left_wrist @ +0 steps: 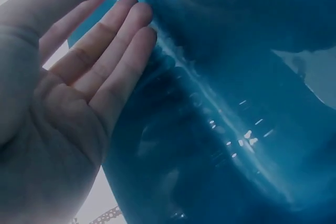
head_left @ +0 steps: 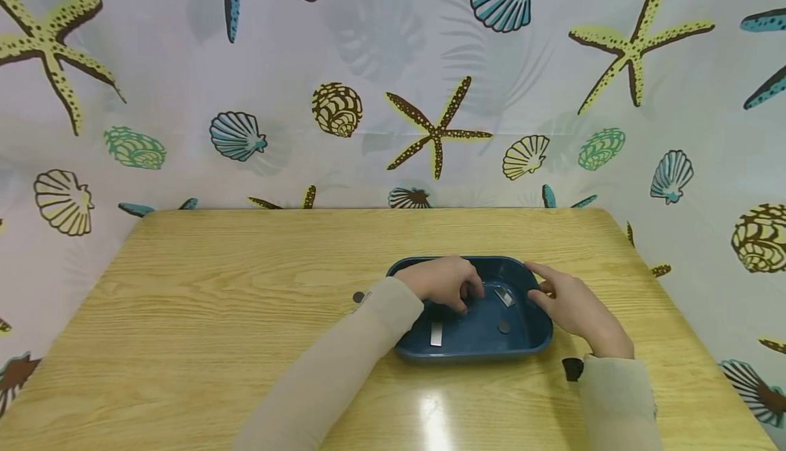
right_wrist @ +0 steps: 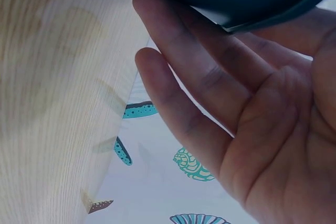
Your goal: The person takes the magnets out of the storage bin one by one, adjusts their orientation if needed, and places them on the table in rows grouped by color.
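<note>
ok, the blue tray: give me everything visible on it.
The blue tray is shallow, with rounded corners, a raised rim and a glossy, plastic-looking surface. It sits upright on the wooden table, right of centre. Inside lie a pale strip, a dark disc and a small part-shiny piece. The right hand holds its right end, thumb over the rim. The left hand reaches inside; whether it touches the floor is unclear.

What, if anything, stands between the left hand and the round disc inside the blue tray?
Nothing visible does. In the head view, only bare tray floor shows between the left hand and the round disc; the pale rectangular piece lies off that path, nearer the tray's left end.
</note>
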Demonstrator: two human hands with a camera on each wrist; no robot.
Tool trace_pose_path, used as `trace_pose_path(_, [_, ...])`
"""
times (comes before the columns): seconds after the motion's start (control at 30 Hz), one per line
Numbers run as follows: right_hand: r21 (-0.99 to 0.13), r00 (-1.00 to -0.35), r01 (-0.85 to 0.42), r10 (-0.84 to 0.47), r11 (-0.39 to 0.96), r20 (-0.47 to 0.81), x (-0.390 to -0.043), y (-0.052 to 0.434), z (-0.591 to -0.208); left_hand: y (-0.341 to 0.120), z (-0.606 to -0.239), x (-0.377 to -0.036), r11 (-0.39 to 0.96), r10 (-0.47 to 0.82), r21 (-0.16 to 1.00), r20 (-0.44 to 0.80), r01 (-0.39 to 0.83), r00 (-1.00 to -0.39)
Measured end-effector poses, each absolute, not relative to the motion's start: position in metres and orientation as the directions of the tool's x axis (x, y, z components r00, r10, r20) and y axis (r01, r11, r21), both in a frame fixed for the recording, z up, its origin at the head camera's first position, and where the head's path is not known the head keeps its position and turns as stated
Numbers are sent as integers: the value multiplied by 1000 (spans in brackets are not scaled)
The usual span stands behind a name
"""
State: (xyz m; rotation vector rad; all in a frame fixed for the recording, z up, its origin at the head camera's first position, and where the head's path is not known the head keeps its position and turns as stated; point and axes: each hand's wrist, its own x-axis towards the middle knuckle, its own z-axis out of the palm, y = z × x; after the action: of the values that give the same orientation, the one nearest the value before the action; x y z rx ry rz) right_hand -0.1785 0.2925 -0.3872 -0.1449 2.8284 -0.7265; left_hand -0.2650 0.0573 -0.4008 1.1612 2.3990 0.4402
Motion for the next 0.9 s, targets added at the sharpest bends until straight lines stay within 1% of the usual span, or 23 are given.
trace_pose_path(0.17, [-487,-972,-35,-142,873,-185,-178,291,-388,58,-407,-266,605,791,445,-239,660,-564])
trace_pose_path(0.57, [-492,-973,-37,-144,870,-183,-177,292,-387,60,-419,-270,592,797,479,-226,648,-560])
trace_pose_path(0.77, [-480,-971,-33,-142,876,-193,-178,293,-387,61,-418,-271,596,796,476,-244,647,-553])
trace_pose_path(0.9, [-477,-970,-27,-137,878,-198,-179,293,-387,60,-418,-271,610,785,476,-257,633,-563])
